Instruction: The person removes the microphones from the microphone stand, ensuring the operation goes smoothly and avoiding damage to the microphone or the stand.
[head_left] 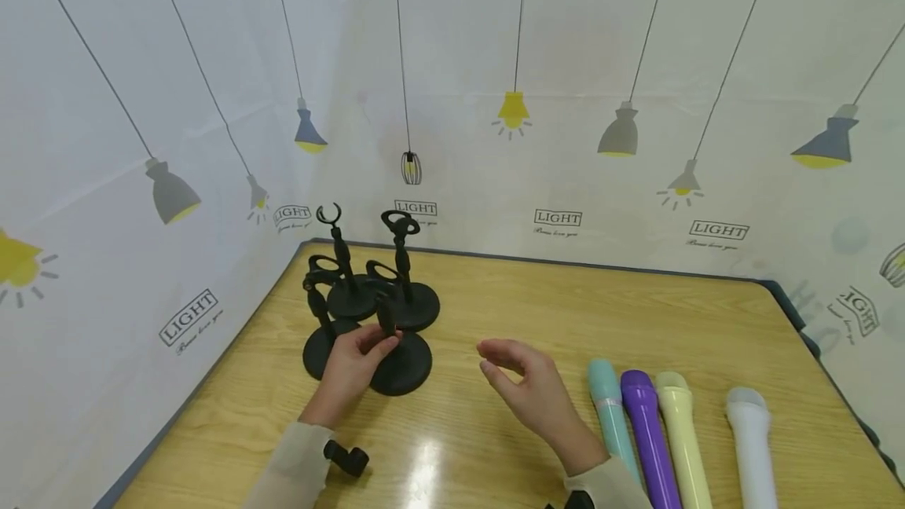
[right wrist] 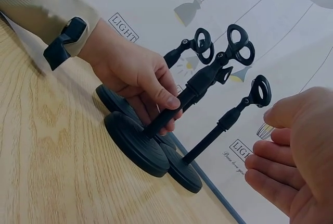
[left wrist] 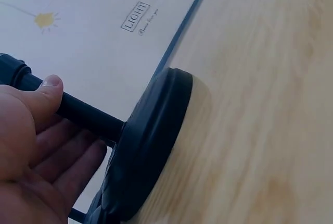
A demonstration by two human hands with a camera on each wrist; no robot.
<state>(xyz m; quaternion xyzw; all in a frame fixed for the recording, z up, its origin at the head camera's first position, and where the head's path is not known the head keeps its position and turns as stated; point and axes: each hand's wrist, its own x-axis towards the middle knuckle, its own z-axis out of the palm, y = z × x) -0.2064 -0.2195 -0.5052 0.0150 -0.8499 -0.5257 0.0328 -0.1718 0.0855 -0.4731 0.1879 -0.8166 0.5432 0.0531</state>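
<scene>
My left hand (head_left: 351, 368) pinches the pole of a black microphone stand (head_left: 403, 368) between thumb and fingers. The stand's round base is at the table surface, also visible in the left wrist view, where the thumb lies along the pole (left wrist: 91, 117). Close behind and to the left, several similar black stands (head_left: 417, 309) stand upright with ring-shaped clips on top. My right hand (head_left: 537, 391) hovers over the table to the right of the stands, fingers loosely bent and holding nothing. In the right wrist view, this hand (right wrist: 296, 161) is apart from the nearest stand's clip (right wrist: 261, 90).
On the right of the wooden table (head_left: 530, 297) lie turquoise (head_left: 604, 383), purple (head_left: 646, 422), pale yellow (head_left: 682, 422) and white (head_left: 749, 430) microphones. The white one lies apart from the others. A lamp-printed cloth wall (head_left: 467, 45) rises behind the table and along its sides.
</scene>
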